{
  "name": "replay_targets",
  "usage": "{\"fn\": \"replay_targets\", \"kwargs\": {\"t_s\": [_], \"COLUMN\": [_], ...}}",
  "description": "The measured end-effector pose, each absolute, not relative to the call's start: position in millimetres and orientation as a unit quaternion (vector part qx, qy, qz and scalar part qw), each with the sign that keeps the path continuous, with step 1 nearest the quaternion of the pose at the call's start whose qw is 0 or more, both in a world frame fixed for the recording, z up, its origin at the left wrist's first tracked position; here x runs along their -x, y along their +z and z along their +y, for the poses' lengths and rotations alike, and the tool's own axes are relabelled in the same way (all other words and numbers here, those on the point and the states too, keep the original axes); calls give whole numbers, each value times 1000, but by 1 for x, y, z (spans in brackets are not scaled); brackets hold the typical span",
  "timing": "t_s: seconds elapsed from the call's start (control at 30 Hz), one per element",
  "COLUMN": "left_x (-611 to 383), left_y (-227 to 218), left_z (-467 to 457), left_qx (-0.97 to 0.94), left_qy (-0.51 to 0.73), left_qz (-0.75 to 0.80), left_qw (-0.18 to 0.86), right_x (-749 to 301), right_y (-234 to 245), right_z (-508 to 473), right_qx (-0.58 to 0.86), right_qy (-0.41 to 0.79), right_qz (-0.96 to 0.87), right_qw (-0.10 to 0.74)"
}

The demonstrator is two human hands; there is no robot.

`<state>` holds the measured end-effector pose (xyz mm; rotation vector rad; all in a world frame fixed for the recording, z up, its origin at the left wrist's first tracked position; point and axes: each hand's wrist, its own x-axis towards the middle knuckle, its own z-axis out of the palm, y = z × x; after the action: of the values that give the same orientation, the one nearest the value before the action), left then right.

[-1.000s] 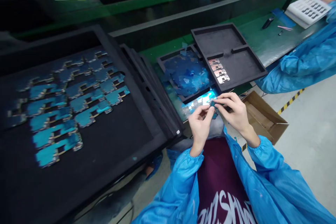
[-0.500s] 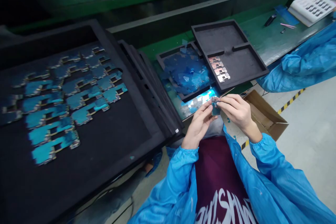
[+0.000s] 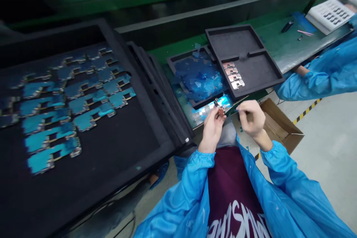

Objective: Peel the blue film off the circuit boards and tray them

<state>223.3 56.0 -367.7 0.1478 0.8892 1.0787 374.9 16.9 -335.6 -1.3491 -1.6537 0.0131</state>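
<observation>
Electronics factory: green workbench (image 3: 290,50), foam trays (image 3: 234,41) of circuit boards (image 3: 69,121)

1. A small copper-coloured circuit board (image 3: 220,108) is partly hidden by the left hand (image 3: 212,130), and its fine parts are too small to be made out.
2. The right hand (image 3: 251,118) is blurred, so its grip cannot be told.
3. A white plastic tray with dark pockets (image 3: 329,15) is blurred and cut off by the right edge.
4. A co-worker's blue-sleeved arm (image 3: 315,83) is cut off by the right edge.
</observation>
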Motion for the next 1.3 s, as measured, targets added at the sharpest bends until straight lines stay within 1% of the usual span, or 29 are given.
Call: {"fn": "replay_targets", "kwargs": {"t_s": [0.03, 0.07, 0.1, 0.13, 0.2, 0.27, 0.3, 0.33, 0.4, 0.43, 0.57, 0.63, 0.7, 0.77, 0.83, 0.9, 1.0, 1.13, 1.3], "left_x": [-224, -224, -224, -223, -220, -216, -215, -214, -215, -217, -233, -241, -246, -245, -241, -236, -228, -221, -213], "left_y": [-370, -372, -374, -376, -379, -382, -383, -384, -384, -384, -376, -371, -367, -366, -367, -369, -371, -372, -377], "left_z": [55, 53, 51, 49, 46, 45, 46, 48, 53, 56, 66, 67, 64, 57, 48, 38, 24, 11, 3], "left_qx": [-74, -84, -99, -118, -160, -194, -206, -216, -236, -249, -322, -345, -358, -379, -403, -420, -437, -458, -476], "left_qy": [504, 505, 504, 501, 494, 496, 501, 509, 532, 544, 571, 566, 554, 533, 502, 467, 429, 398, 387], "left_qz": [417, 424, 432, 440, 451, 456, 457, 457, 455, 453, 443, 429, 417, 415, 415, 411, 409, 409, 420], "left_qw": [753, 747, 741, 735, 726, 713, 705, 696, 674, 661, 612, 614, 625, 632, 643, 660, 676, 681, 669], "right_x": [-369, -362, -356, -349, -340, -335, -334, -335, -341, -345, -377, -404, -441, -484, -524, -550, -553, -527, -511], "right_y": [-335, -335, -335, -335, -335, -332, -329, -325, -314, -309, -294, -293, -297, -305, -316, -329, -347, -363, -374], "right_z": [36, 58, 83, 108, 151, 176, 179, 177, 158, 144, 93, 83, 89, 108, 136, 170, 216, 250, 258], "right_qx": [578, 602, 621, 631, 644, 642, 635, 624, 602, 592, 552, 551, 583, 629, 669, 705, 739, 737, 742], "right_qy": [17, 43, 82, 126, 185, 173, 145, 116, 91, 113, 325, 368, 339, 280, 243, 258, 282, 274, 241], "right_qz": [-645, -624, -620, -634, -677, -720, -739, -754, -763, -760, -711, -673, -621, -547, -465, -400, -356, -377, -398], "right_qw": [499, 497, 473, 429, 305, 197, 172, 171, 218, 245, 291, 329, 399, 476, 527, 525, 497, 490, 483]}}
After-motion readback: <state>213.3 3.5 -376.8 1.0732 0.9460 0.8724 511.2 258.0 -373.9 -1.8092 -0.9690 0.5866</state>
